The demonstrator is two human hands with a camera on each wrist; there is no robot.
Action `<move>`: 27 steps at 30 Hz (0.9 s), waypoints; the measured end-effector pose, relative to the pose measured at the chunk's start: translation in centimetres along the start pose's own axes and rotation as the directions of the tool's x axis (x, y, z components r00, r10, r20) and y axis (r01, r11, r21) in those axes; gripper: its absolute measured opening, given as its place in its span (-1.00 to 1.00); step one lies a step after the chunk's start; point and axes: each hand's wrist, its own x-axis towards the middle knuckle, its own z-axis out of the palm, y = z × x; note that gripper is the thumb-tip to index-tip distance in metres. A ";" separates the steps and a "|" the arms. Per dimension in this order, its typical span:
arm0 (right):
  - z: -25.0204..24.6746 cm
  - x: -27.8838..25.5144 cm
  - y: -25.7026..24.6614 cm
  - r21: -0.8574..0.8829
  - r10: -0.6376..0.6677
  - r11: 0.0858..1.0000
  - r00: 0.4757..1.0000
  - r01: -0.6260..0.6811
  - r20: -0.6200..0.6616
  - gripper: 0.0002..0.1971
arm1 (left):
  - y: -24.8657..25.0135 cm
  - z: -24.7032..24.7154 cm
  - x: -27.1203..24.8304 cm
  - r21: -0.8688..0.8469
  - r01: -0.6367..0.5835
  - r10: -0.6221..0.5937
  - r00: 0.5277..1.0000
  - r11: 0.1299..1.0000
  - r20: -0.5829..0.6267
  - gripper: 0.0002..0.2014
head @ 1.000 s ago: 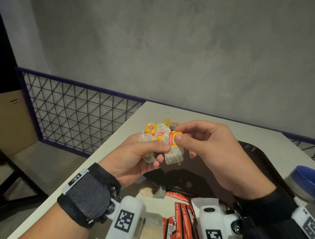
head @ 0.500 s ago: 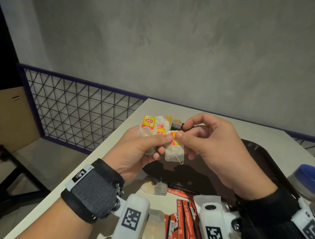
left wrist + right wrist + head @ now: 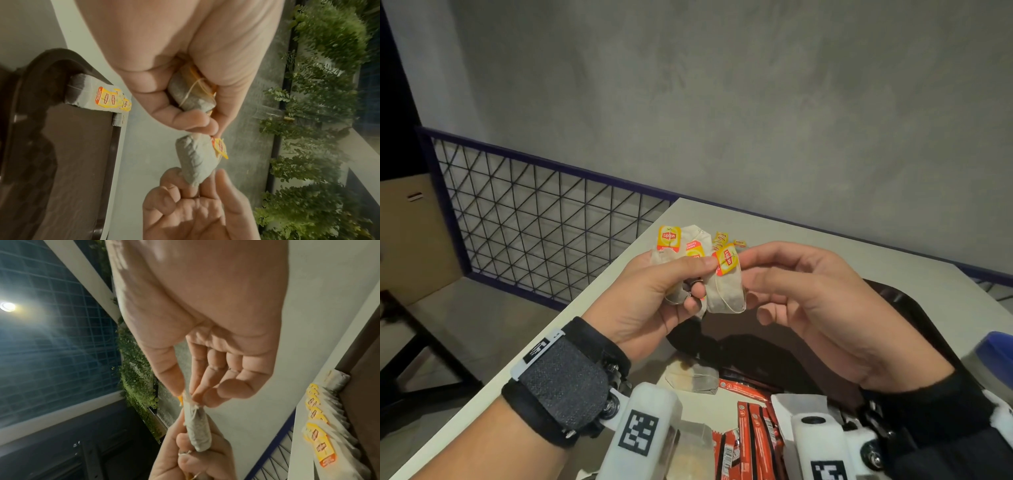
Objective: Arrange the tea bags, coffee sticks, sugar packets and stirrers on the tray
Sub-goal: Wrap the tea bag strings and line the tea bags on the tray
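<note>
My left hand [image 3: 695, 277] grips a bunch of tea bags [image 3: 681, 246] with yellow tags, held above the table. My right hand [image 3: 743, 263] pinches the tagged top of one tea bag [image 3: 726, 294] between thumb and forefinger, right beside the left thumb. That tea bag [image 3: 198, 430] hangs between the two hands, and its lower end [image 3: 195, 159] touches the right fingers. The dark brown tray [image 3: 893, 298] lies below and to the right. A row of tea bags [image 3: 320, 434] leans along its far rim. Red coffee sticks [image 3: 753, 428] lie near my wrists.
A loose tea bag [image 3: 695, 377] lies on the white table [image 3: 791, 233] by the tray's near corner. White paper packets [image 3: 801, 407] sit beside the coffee sticks. A blue-lidded container [image 3: 993, 356] stands at the right edge. A wire-mesh railing [image 3: 544, 222] runs along the table's left side.
Both hands have risen slightly. The right hand's fingers have uncurled from over the bunch and now pinch only the top of one bag, drawn a little apart from the others.
</note>
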 end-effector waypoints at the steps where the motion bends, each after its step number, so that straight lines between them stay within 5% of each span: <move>1: 0.0 0.0 0.0 0.001 -0.007 1.000 1.000 0.007 0.001 -0.83 | 0.0 0.0 0.0 -0.002 0.000 0.000 1.000 1.000 -0.001 -0.96; 27: 0.4 0.3 0.5 -0.100 -0.186 0.980 0.970 0.171 -0.158 -0.92 | -0.1 -0.1 -0.3 0.121 0.061 -0.078 0.987 0.991 0.142 -0.84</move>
